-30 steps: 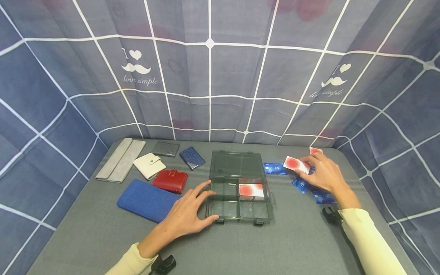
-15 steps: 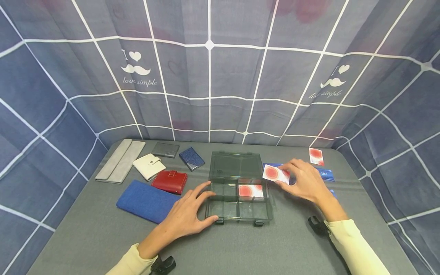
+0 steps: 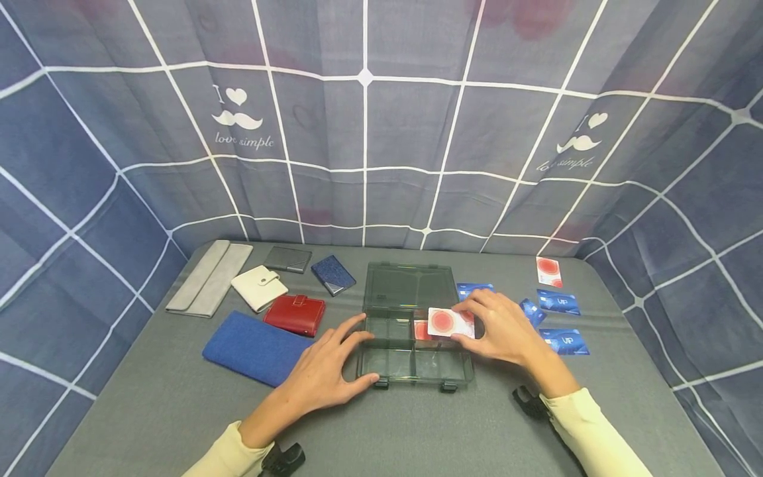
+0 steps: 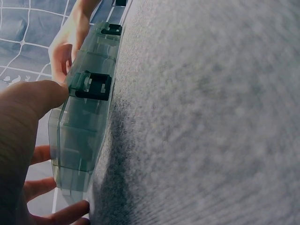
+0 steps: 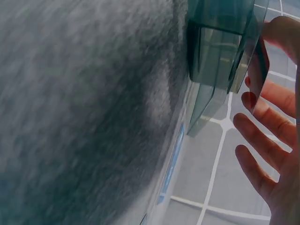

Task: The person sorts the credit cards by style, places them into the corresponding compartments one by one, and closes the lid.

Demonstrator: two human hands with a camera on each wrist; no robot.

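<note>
A white card with red circles [image 3: 444, 322] is pinched between the thumb and fingers of my right hand [image 3: 501, 329]. It overlaps the back right compartment of a translucent green plastic organizer box [image 3: 415, 379], whose lid [image 3: 410, 285] lies folded back. Another red-and-white card [image 3: 420, 329] shows inside that compartment, partly covered by the held one. My left hand [image 3: 322, 371] holds the box at its left end, the thumb at the front corner near a latch [image 4: 93, 86] and the fingers along the side. In the right wrist view, the held card [image 5: 258, 70] appears edge-on beside the box.
Several blue VIP cards [image 3: 558, 301] lie right of the box, with a red-and-white card [image 3: 548, 271] behind them. On the left are a blue pouch [image 3: 253, 348], a red wallet [image 3: 296, 315], a cream wallet [image 3: 259, 287], a grey folder [image 3: 208, 278] and two flat card holders [image 3: 333, 273].
My right hand has carried the red-and-white card leftward from above the blue cards to over the box, uncovering the blue cards. My left hand has stayed at the box.
</note>
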